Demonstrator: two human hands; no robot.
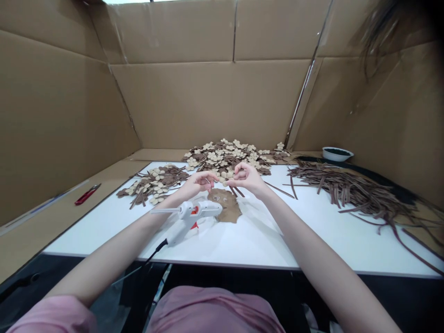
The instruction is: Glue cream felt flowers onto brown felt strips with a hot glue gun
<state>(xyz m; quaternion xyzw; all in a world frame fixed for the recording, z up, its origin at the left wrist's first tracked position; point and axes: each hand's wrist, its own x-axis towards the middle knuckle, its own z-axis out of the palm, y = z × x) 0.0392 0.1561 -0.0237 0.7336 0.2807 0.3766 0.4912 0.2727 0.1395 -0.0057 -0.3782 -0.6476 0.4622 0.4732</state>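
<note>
My left hand (pixel 200 181) and my right hand (pixel 248 177) face each other over the middle of the white board. Between them is a beige flower cutout (pixel 225 175), pinched at its edges by the fingers of both. Short brown strips (pixel 237 191) show just below it; whether they are joined to the flower I cannot tell. Under my hands lies a ragged brown scrap (pixel 229 210) with shiny, glue-like spots. A white hot glue gun (pixel 187 217) with a red trigger rests beside the scrap, near my left forearm, its nozzle towards the scrap.
Beige and brown flowers form a large pile (pixel 225 155) at the back. Flowers with strips lie in a smaller heap (pixel 157 182) on the left. Brown strips (pixel 347 187) cover the right, before a white bowl (pixel 337 155). Red-handled cutters (pixel 87 194) lie left. Cardboard walls (pixel 208 101) surround the board (pixel 270 249).
</note>
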